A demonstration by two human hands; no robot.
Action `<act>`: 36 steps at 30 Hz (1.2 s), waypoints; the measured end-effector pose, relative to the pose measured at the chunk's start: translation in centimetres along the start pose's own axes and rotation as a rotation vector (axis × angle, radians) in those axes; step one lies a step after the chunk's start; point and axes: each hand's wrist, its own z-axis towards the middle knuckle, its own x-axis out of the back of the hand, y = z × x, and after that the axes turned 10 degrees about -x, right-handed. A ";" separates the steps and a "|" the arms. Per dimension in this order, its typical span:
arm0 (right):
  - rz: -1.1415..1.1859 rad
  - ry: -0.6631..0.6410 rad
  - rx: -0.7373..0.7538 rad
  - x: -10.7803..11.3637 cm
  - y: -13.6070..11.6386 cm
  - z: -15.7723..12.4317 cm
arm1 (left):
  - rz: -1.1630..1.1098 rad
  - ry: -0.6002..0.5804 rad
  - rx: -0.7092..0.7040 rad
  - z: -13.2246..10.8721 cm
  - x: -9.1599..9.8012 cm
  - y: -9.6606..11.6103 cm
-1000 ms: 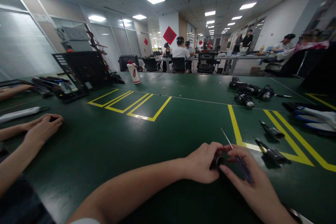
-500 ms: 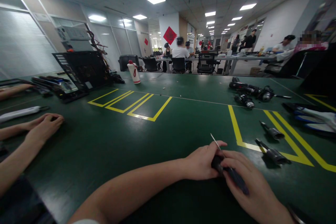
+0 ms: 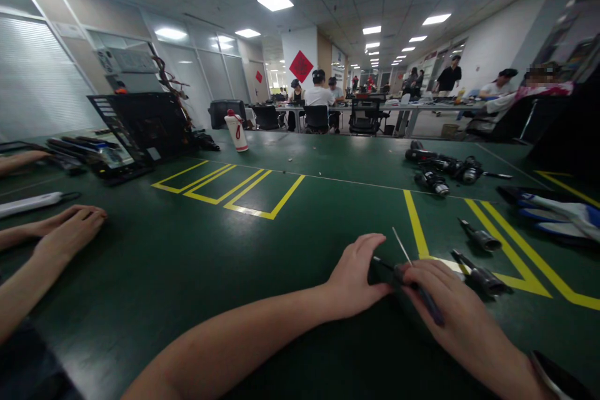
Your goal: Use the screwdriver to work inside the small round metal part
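- Left hand (image 3: 355, 278), lower centre right of frame: thumb and fingers held apart, curved round a gap; whether the part is touched cannot be told.
- Right hand (image 3: 452, 303), lower right: fingers closed round the screwdriver, fingertips pressed to the part.
- Screwdriver (image 3: 431, 307), lower right: held slantwise, shaft pointed to upper left.
- Part (image 3: 400, 273), dark, between the hands: thin rod end directed at the left hand's gap; partly hidden.
- Chucks (image 3: 484, 237), two, right of frame: one laid inside the tape (image 3: 415, 225) outline, one across its lower strip.
- Tools (image 3: 440, 169), dark, right, beyond the chucks: heaped together.
- Bottle (image 3: 237, 132), white, upper centre left: stood upright on the green table (image 3: 262, 256).
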 end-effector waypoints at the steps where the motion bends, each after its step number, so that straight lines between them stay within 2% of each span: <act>1: -0.038 0.021 -0.029 0.4 0.6 0.3 | 0.003 0.036 0.043 0.0 0.0 -0.1; 3: -0.135 0.046 -0.084 1.0 1.8 0.9 | -0.006 0.039 0.114 0.0 0.0 -0.3; 5: -0.230 0.043 -0.120 1.4 3.1 1.3 | -0.019 -0.005 0.153 0.0 0.0 -0.2; 9: -0.338 -0.004 -0.192 1.5 5.3 1.2 | -0.020 -0.105 0.160 0.1 0.3 0.3; 13: -0.343 -0.049 -0.244 1.5 6.4 1.0 | -0.024 -0.168 0.208 0.2 0.6 0.7; 16: -0.334 -0.056 -0.308 2.3 7.5 1.5 | -0.022 -0.197 0.212 0.2 0.7 0.9; 22: -0.320 0.030 -0.550 4.9 12.2 2.6 | -0.005 -0.241 0.187 0.3 0.7 1.0; 26: -0.277 0.046 -0.602 4.6 14.7 2.4 | 0.013 -0.257 0.149 0.2 0.7 0.9; 31: -0.240 0.095 -0.634 4.0 15.2 3.1 | 0.028 -0.273 0.121 0.0 1.0 1.0; 36: -0.151 0.103 -0.668 5.4 13.4 4.4 | 0.013 -0.258 0.120 0.0 1.1 1.0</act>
